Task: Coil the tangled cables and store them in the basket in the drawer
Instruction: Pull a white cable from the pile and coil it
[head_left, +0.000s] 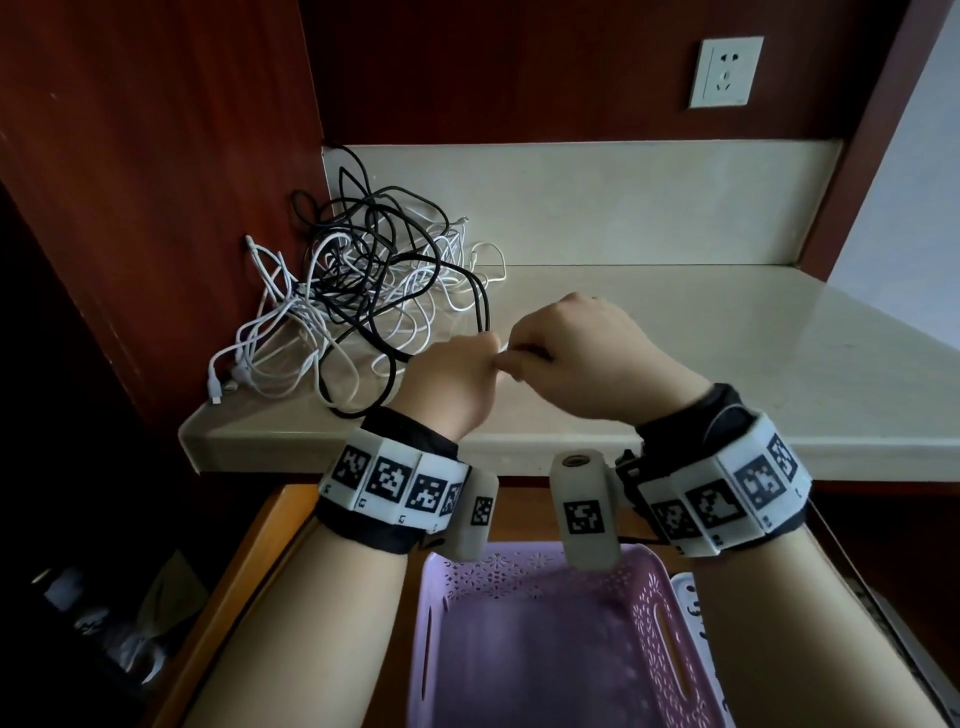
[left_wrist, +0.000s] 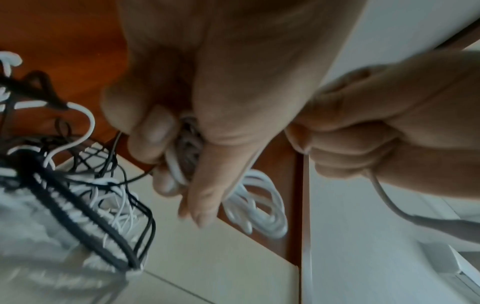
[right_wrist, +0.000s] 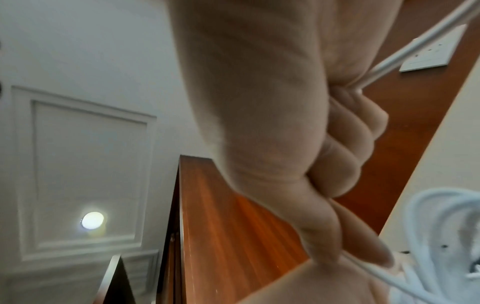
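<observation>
A tangle of black and white cables (head_left: 363, 301) lies at the left end of the pale countertop (head_left: 675, 364). Just right of it, above the counter's front, my left hand (head_left: 470, 364) grips a coiled white cable; its loops (left_wrist: 262, 207) hang below the fingers. My right hand (head_left: 550, 343) touches the left one and pinches the same cable's free run (right_wrist: 363, 269) between thumb and forefinger. The loose end (right_wrist: 415, 51) trails out past its curled fingers. A purple basket (head_left: 654, 613) sits in the open wooden drawer (head_left: 249, 571) below my wrists, its visible inside bare.
Dark red wood panels close in the counter at the left and back. A white wall socket (head_left: 724, 73) is mounted on the back panel. A white item (head_left: 688, 603) lies in the drawer right of the basket. Dim clutter sits on the floor at the lower left.
</observation>
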